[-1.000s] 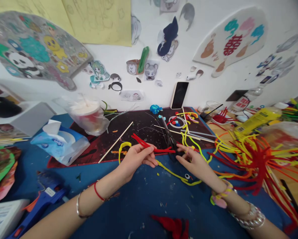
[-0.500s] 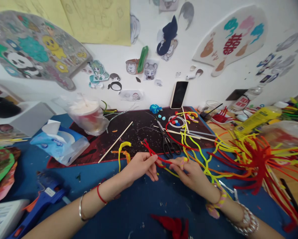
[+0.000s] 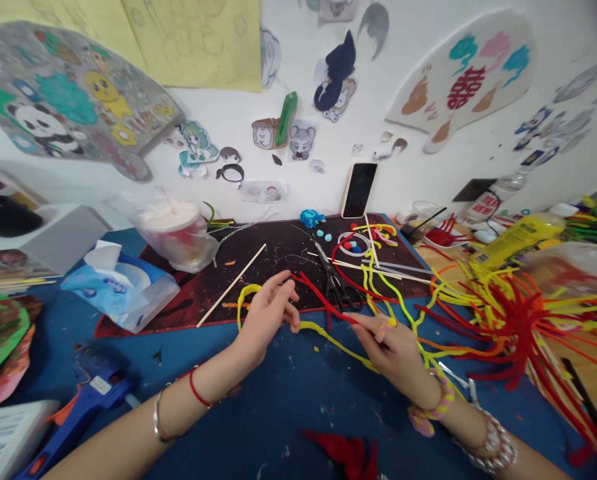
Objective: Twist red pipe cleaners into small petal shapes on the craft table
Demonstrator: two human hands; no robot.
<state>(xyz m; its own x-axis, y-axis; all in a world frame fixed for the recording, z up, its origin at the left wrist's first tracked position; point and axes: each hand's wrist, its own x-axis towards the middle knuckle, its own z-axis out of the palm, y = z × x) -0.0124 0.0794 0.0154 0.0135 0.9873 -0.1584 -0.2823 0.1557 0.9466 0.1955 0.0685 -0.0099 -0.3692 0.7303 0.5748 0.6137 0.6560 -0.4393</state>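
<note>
Between the thumb and fingers of my right hand [image 3: 391,350] are the lower ends of red pipe cleaners [image 3: 321,293]; their free ends slant up and left over the dark mat. My left hand [image 3: 268,310] is raised just left of those free ends, its fingers loosely curved and apart. Whether a fingertip touches the red tips, I cannot tell. A yellow pipe cleaner [image 3: 328,338] runs across the blue table behind and below the hands, partly hidden by my left hand. Black-handled scissors [image 3: 334,283] lie just beyond the red pipe cleaners.
A large bundle of red, yellow and orange pipe cleaners [image 3: 523,320] spreads at right, near a yellow bottle [image 3: 518,240]. At left are a tissue pack [image 3: 121,287], a bagged cup [image 3: 171,230] and a blue glue gun [image 3: 86,400]. A phone [image 3: 359,191] leans against the wall.
My left hand has let go of the red pipe cleaners and moved up and left, its fingers parting. The red ends now stand apart; my right hand keeps its hold, slightly lower.
</note>
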